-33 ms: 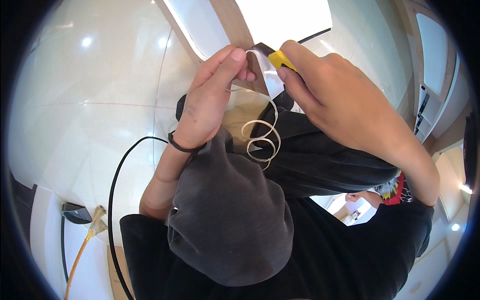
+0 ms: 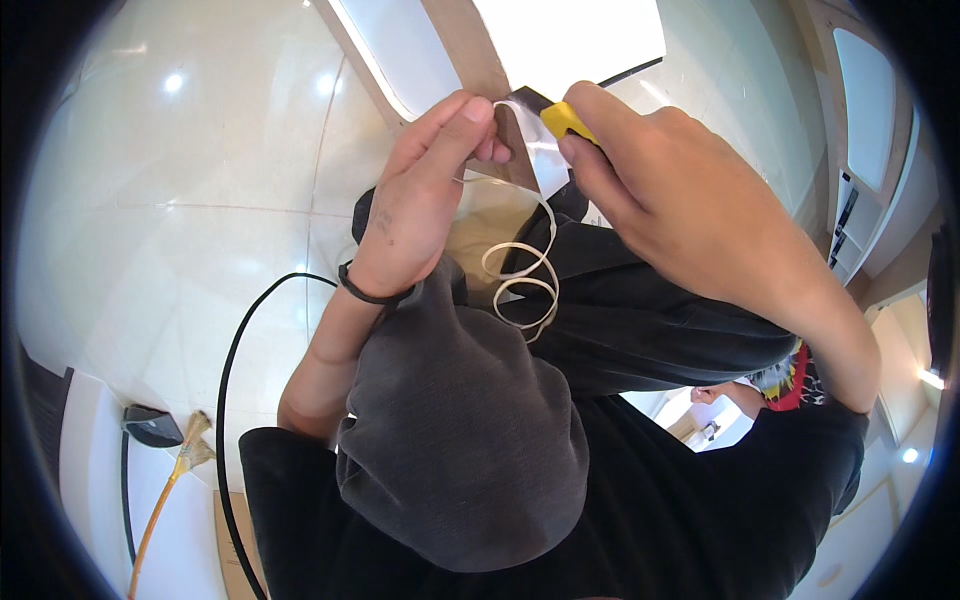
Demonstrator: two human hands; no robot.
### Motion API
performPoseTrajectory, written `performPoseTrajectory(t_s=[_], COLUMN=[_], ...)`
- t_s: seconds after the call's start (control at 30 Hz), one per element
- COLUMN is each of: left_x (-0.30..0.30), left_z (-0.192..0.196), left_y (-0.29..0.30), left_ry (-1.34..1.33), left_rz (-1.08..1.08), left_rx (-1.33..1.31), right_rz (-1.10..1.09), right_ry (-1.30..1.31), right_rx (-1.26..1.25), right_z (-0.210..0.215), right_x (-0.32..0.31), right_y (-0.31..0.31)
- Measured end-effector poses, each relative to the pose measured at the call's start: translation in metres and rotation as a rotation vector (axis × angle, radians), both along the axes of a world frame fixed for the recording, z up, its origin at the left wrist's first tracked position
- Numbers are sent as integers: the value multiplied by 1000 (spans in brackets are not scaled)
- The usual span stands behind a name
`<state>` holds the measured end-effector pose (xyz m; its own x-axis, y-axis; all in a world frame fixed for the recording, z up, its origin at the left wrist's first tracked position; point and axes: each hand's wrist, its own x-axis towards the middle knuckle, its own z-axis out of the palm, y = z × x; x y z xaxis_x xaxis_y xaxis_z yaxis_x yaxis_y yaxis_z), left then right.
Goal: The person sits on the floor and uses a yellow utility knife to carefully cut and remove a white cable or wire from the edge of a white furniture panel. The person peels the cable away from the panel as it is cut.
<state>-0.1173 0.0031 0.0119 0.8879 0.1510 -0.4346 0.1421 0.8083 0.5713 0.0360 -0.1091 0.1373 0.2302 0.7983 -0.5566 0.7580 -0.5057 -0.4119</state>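
Observation:
My right hand grips a yellow utility knife, its dark blade pointing left toward the fingers of my left hand. My left hand is closed in a pinch on a thin white strip, which hangs down in loose coils over my dark trousers. Beside the blade, part of the strip lies close to the metal; whether the edge touches it I cannot tell. Behind both hands runs a brown board edge with a bright white panel to its right.
Glossy cream floor tiles spread out at left. A black cable curves past my left arm. A broom and a dark dustpan stand at lower left. White shelving rises at the right. Another person's hand shows behind my right arm.
The knife and my right hand have shifted very slightly to the right. My left hand keeps its place.

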Motion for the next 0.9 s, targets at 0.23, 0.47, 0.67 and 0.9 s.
performPoseTrajectory(t_s=[0.23, 0.47, 0.67, 0.9], left_x=[-1, -3, -5, -9], left_z=[-11, -12, -14, -21], left_y=[-3, -4, -6, -1], left_ry=[-62, -52, -79, -142], left_rz=[86, 128, 157, 133], left_rx=[-70, -134, -126, -135], right_rz=[25, 26, -10, -4], right_ry=[11, 27, 65, 91], right_rx=[-128, -58, -63, -115], right_z=[5, -4, -11, 0], right_x=[3, -3, -2, 0], right_y=[14, 16, 16, 16])
